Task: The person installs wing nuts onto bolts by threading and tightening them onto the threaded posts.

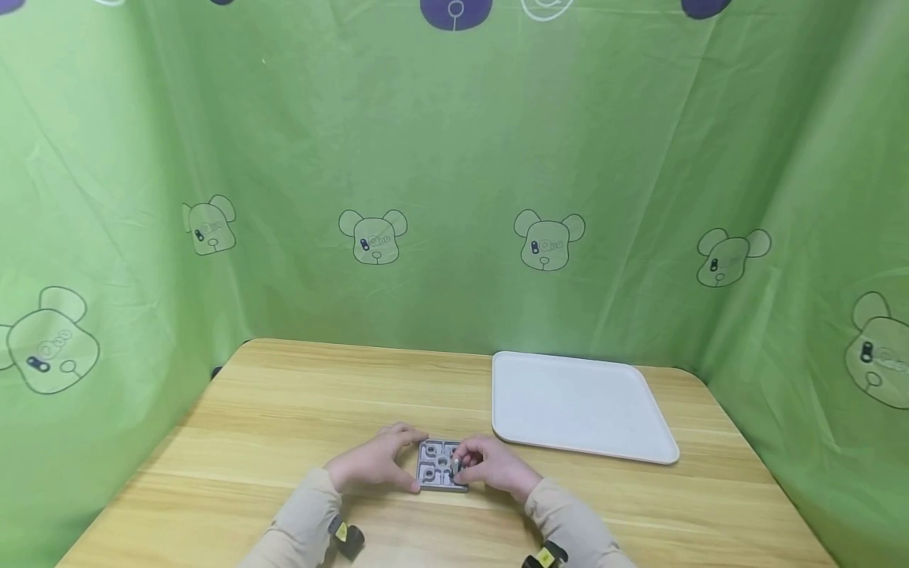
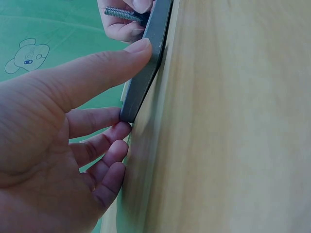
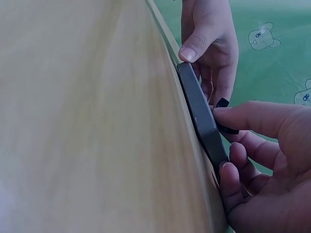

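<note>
A square grey plate (image 1: 442, 464) with raised ribs, recessed pockets and round holes lies flat on the table near its front. My left hand (image 1: 372, 461) grips the plate's left side, the thumb at the near corner and a finger at the far one. Over the plate's right part, my right hand (image 1: 495, 467) pinches a small bolt between thumb and fingers. Metal thread on this bolt (image 2: 121, 14) shows in the left wrist view. Its dark end (image 3: 227, 129) is partly behind the thumb in the right wrist view; whether it touches the plate I cannot tell.
Behind my right hand, toward the back right, lies a white rectangular tray (image 1: 578, 406). The wooden table (image 1: 319, 394) is bounded at the back and both sides by green curtains (image 1: 454, 142) printed with bear heads. Each forearm carries a strapped black wrist camera (image 1: 348, 540).
</note>
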